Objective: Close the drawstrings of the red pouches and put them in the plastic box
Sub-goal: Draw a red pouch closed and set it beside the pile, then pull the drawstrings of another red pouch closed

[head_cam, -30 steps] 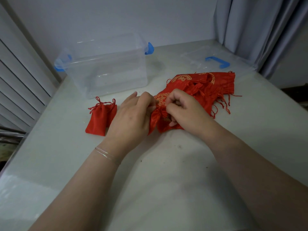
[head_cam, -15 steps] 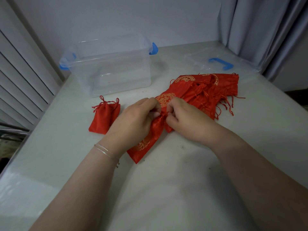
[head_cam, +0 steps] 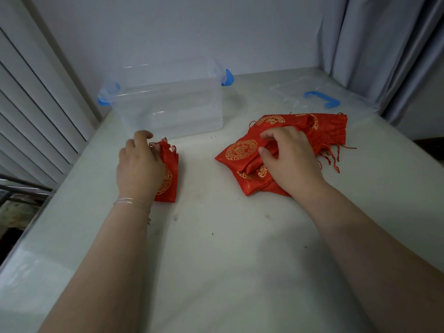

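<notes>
A closed red pouch point(head_cam: 170, 176) with a gold emblem lies on the white table just in front of the clear plastic box point(head_cam: 168, 109). My left hand point(head_cam: 137, 169) covers its left side and grips it near the tied top. To the right sits a pile of several open red pouches point(head_cam: 240, 151) with loose strings. My right hand point(head_cam: 288, 157) rests on that pile, thumb and fingers pinching a fold of one pouch. I see no pouch inside the box.
The box's clear lid point(head_cam: 312, 97) with a blue handle lies at the back right. Grey curtains hang at the right, a white slatted panel at the left. The table edge point(head_cam: 36, 219) drops off at the left.
Both hands were together pulling one pouch's drawstring. My left hand has carried that pouch left to where the other closed one lay, and my right hand has gone back to the pile.
</notes>
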`<state>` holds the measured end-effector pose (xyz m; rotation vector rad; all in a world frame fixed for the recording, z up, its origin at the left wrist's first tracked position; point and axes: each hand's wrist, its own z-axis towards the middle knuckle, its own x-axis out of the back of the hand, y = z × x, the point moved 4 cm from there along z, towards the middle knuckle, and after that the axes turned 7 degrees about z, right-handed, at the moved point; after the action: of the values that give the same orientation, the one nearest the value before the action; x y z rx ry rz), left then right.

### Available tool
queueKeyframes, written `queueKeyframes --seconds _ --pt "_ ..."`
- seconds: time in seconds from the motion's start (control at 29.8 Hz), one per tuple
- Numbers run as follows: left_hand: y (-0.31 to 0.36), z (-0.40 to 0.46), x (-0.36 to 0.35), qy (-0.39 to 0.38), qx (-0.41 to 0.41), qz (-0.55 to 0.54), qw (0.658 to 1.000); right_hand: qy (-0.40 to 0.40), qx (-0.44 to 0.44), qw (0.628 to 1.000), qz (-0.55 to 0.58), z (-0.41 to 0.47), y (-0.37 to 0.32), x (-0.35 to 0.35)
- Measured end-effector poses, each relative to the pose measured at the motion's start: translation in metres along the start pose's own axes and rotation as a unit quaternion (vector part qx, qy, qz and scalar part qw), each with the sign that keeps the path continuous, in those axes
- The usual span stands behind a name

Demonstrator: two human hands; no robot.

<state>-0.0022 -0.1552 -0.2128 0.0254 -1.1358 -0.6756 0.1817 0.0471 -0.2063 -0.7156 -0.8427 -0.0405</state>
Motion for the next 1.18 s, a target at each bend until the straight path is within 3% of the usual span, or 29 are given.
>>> queueKeyframes --seconds 0.1,0.2,0.37,0.54,0.64,0.74,0.81,0.87,0.97,1.04,1.11,1.18 --pt "-0.001 -0.001 -0.012 -0.007 0.001 0.025 1.000 -0.034 -0.018 0.999 -0.019 -0.001 0.005 -0.007" --pt "0.009 -0.005 -0.004 0.041 -0.022 0.019 0.999 -0.043 -0.042 0.998 -0.019 -0.001 0.008 -0.008" --pt "0.042 -0.017 0.016 0.122 -0.138 -0.030 0.982 -0.053 -0.061 0.996 -0.035 0.005 0.014 -0.012" --pt "0.065 -0.031 0.013 0.015 -0.173 -0.162 0.971 -0.001 -0.025 1.000 -0.017 0.008 0.010 -0.008" --pt "0.065 -0.032 0.010 -0.042 -0.139 -0.167 0.975 0.035 0.038 0.992 0.114 0.004 -0.004 -0.001" --pt "0.061 -0.032 0.002 -0.145 -0.095 -0.154 0.973 0.001 0.057 0.962 0.268 -0.006 -0.021 0.003" --pt "0.064 -0.035 -0.005 -0.231 -0.049 -0.238 0.942 -0.029 0.064 0.943 0.326 -0.015 -0.031 0.007" --pt "0.063 -0.037 -0.011 -0.312 0.030 -0.339 0.887 -0.050 0.073 0.930 0.358 -0.020 -0.039 0.006" --pt "0.069 -0.044 -0.017 -0.408 0.126 -0.487 0.761 -0.073 0.055 0.914 0.395 -0.025 -0.042 0.008" --pt "0.072 -0.046 -0.016 -0.417 0.162 -0.571 0.688 -0.090 0.031 0.905 0.414 -0.026 -0.042 0.007" --pt "0.071 -0.044 -0.015 -0.393 0.185 -0.613 0.661 -0.074 -0.001 0.898 0.433 -0.025 -0.041 0.005" --pt "0.068 -0.042 -0.015 -0.357 0.202 -0.624 0.665 -0.025 -0.079 0.872 0.482 -0.023 -0.036 0.000"
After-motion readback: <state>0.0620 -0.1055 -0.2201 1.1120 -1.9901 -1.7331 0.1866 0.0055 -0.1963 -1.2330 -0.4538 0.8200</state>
